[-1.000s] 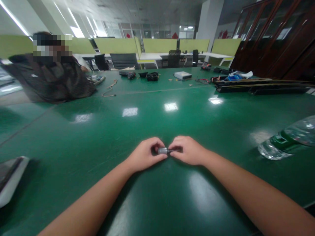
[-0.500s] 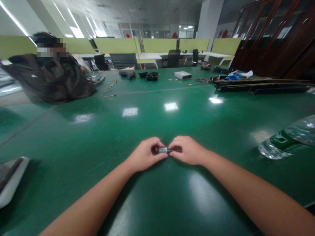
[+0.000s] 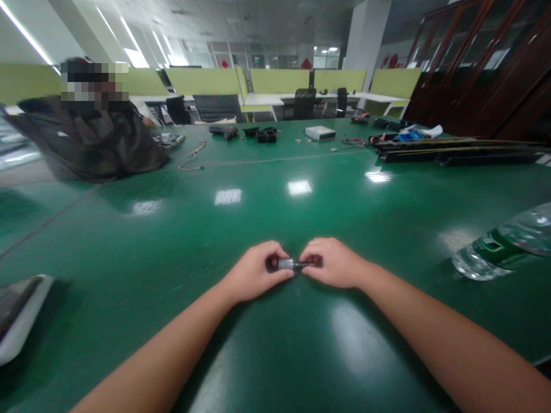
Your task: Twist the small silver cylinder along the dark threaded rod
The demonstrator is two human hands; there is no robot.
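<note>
Over the green table, my left hand (image 3: 260,269) pinches a small grey cylinder (image 3: 286,264) between thumb and fingers. From the cylinder's right end runs a thin dark rod-like part (image 3: 298,265). My right hand (image 3: 333,263) is closed on the far end of that part, with its fingertips a short way from my left thumb. The cylinder lies roughly level, pointing left to right. Both its ends are partly hidden by my fingers, and it is too small to tell its kind, or whether the rod is a separate piece.
A clear water bottle (image 3: 503,246) lies on its side at the right. A white-edged object (image 3: 21,315) sits at the left edge. Toward the back are a dark bag (image 3: 99,143), a cord (image 3: 192,158), a white box (image 3: 319,133) and long dark strips (image 3: 465,152). A person (image 3: 94,86) is behind the bag.
My right hand has shifted slightly to the right, and a little more of the dark rod-like part shows between my hands. My left hand has hardly moved.
</note>
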